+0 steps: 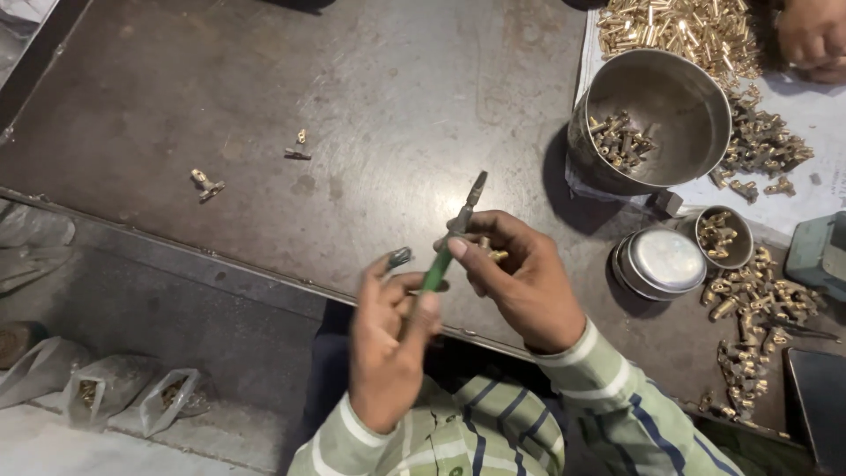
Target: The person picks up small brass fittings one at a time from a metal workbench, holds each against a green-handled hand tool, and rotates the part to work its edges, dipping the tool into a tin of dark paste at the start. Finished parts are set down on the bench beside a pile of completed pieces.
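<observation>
Dark, scuffed metal table (352,97) across most of the view, front edge running diagonally from left down toward the right; below it a grey floor with clear plastic bags (132,397) of small parts. At upper right a white sheet (811,115) under a heap of bright brass pieces (679,26), cut off by the top edge. Beside it a large steel bowl (656,119), tilted, with a few dull brass fittings inside. Nearer, a flat round steel tin (661,263) just beside a small cup (723,236) of fittings, then a loose spread of brass fittings (758,304) trailing toward the right edge. Another person's hand (815,35) at the top right corner, partly out of view. Dark box shapes at the right edge, too cut off to name.

Centre, above the table's front edge: green-handled tool (449,247), long axis running from lower left to upper right, metal tip pointing up and away. Left hand (388,353) closed round the green handle. Right hand (520,282) curled about the shaft, pinching a small brass fitting (493,254) mostly hidden by the fingers. Three stray fittings (208,184) on the table, far left.
</observation>
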